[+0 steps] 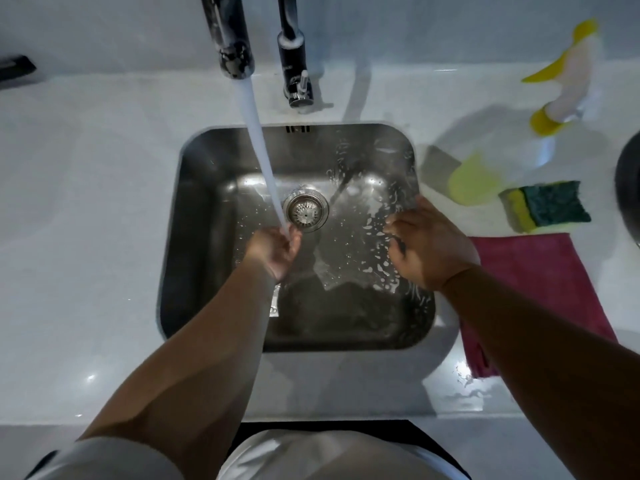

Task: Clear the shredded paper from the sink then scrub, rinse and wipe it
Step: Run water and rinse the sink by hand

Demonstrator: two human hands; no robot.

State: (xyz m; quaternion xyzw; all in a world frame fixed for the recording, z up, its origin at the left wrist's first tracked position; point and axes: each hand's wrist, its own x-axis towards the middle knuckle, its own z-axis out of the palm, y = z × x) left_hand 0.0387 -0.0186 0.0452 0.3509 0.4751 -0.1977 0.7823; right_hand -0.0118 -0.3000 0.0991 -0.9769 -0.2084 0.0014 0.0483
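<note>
Rinsing looks under way: the steel sink shows no shredded paper, only suds on its right wall. A red cloth just right of the sink awaits the wipe. Inside the sink, the right hand spreads empty fingers; the left hand cups loosely, gripping nothing, under running water. A sponge lies right of the sink.

A glossy white worktop meets a pale wall of the same tone. Soft, cool light leaves small glints on its surface. A dark object sits far left.
</note>
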